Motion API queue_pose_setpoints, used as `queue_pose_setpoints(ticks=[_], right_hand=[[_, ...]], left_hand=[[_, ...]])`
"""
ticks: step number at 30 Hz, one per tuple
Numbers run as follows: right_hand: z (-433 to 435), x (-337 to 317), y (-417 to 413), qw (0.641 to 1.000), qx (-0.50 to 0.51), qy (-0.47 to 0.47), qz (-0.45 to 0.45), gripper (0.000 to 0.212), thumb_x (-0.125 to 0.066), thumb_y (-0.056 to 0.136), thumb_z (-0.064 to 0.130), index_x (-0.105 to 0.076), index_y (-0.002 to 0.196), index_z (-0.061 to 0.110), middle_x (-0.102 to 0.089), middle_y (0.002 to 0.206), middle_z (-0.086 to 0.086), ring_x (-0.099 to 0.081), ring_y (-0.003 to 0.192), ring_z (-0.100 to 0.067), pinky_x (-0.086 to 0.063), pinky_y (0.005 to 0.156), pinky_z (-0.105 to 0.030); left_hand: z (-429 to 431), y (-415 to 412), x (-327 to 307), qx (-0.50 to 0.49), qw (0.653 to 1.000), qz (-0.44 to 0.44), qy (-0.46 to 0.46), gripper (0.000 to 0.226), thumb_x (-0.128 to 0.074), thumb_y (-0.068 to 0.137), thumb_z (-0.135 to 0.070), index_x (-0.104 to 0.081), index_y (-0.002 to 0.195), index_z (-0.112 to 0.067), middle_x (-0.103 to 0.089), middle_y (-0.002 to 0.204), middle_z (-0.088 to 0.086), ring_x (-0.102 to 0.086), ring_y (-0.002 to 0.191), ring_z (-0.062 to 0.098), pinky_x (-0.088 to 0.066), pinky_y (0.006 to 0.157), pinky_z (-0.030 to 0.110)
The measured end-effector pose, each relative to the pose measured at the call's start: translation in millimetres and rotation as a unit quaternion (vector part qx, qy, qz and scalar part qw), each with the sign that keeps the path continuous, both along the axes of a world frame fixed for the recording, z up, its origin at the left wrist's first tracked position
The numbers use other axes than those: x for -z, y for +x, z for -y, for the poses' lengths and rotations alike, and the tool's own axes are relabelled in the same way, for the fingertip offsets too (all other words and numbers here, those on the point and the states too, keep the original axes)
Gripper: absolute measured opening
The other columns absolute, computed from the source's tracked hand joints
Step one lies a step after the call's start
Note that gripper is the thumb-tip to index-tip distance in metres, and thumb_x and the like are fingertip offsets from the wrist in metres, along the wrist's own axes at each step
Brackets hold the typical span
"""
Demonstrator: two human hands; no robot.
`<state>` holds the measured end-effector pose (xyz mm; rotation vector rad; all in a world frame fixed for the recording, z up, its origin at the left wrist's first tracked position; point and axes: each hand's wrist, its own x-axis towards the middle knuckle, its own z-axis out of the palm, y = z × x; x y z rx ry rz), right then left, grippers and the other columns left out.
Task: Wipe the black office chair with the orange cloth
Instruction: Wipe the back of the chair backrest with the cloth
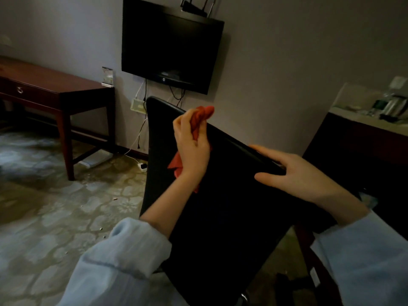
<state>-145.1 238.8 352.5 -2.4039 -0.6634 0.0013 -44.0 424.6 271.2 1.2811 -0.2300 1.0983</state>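
Pale blue sleeves (pixel 123 250) are seen nearest, both reaching to the black office chair (pixel 220 217), its backrest tilted across mid-frame. The orange cloth (pixel 202 115) is clenched, bunched, in the left hand (pixel 192 149) at the backrest's top edge; that edge is pinched by the right hand (pixel 295 173). Risks: little surface covered by so wadded a cloth; chair swivelled or tipped if pressed hard

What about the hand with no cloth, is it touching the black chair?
Touching. The head view shows the right hand with its thumb flat on the chair back and its fingers lying over the top edge.
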Motion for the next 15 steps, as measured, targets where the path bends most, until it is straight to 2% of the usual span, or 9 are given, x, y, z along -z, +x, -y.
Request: queue_pose_setpoints(ticks=[3,5,7,9,11,13,15], right_hand=[[-3.8,16.3,-7.3,0.998,0.029,0.06,-0.006,0.055,-0.065,0.086,0.018,-0.039,0.12,0.052,-0.054,0.115,0.028,-0.058,0.099,0.011,-0.047,0.087,-0.009],[-12.0,23.7,-5.5,0.993,0.054,0.105,0.014,0.053,-0.067,0.085,0.015,-0.046,0.124,0.044,-0.059,0.116,0.019,-0.06,0.1,0.003,-0.049,0.089,-0.014],[-22.1,26.2,-2.2,0.99,0.056,0.126,0.029,0.052,-0.068,0.085,0.013,-0.051,0.13,0.034,-0.061,0.116,0.016,-0.06,0.102,0.002,-0.048,0.091,-0.016],[-31.4,27.7,2.0,0.988,0.053,0.138,0.034,0.051,-0.068,0.085,0.013,-0.053,0.131,0.028,-0.06,0.111,0.02,-0.058,0.1,0.007,-0.046,0.088,-0.009],[-40.6,28.2,6.3,0.987,0.059,0.143,0.041,0.051,-0.068,0.085,0.015,-0.053,0.132,0.028,-0.06,0.11,0.019,-0.057,0.1,0.005,-0.044,0.085,-0.005],[-48.4,30.3,11.3,0.987,0.063,0.141,0.043,0.05,-0.067,0.086,0.019,-0.052,0.133,0.028,-0.061,0.116,0.013,-0.056,0.108,-0.002,-0.045,0.092,-0.014],[-54.6,31.5,14.4,0.988,0.064,0.138,0.036,0.048,-0.065,0.088,0.024,-0.051,0.133,0.031,-0.062,0.113,0.015,-0.056,0.11,-0.005,-0.044,0.094,-0.021]], left_hand=[[-16.2,10.7,12.9,0.003,1.0,0.004,-0.019,0.025,-0.046,0.095,-0.025,-0.046,0.12,-0.026,-0.048,0.124,0.016,-0.053,0.114,0.025,-0.045,0.099,0.034],[-12.6,7.9,26.5,0.004,0.999,-0.036,-0.04,0.028,-0.046,0.096,-0.016,-0.044,0.122,-0.025,-0.044,0.127,0.012,-0.05,0.114,0.013,-0.042,0.097,0.019],[3.5,-6.9,40.3,0.021,0.994,-0.078,-0.08,0.032,-0.046,0.097,-0.011,-0.04,0.121,-0.032,-0.04,0.122,-0.001,-0.045,0.108,-0.005,-0.038,0.089,0.005],[23.7,-24.4,54.6,0.042,0.992,-0.083,-0.09,0.037,-0.046,0.097,-0.01,-0.038,0.114,-0.042,-0.04,0.115,-0.009,-0.045,0.103,-0.012,-0.037,0.087,0.003],[42.0,-43.3,64.4,0.053,0.993,-0.07,-0.08,0.039,-0.046,0.096,-0.009,-0.04,0.112,-0.044,-0.042,0.115,-0.006,-0.047,0.104,-0.007,-0.039,0.089,0.008],[58.1,-62.3,68.7,0.058,0.995,-0.047,-0.058,0.036,-0.046,0.094,-0.01,-0.042,0.113,-0.041,-0.045,0.116,0.001,-0.05,0.104,0.001,-0.04,0.09,0.012],[67.1,-76.7,67.3,0.057,0.998,-0.005,-0.037,0.034,-0.047,0.093,-0.013,-0.043,0.113,-0.041,-0.046,0.115,0.007,-0.051,0.104,0.008,-0.042,0.09,0.017]])
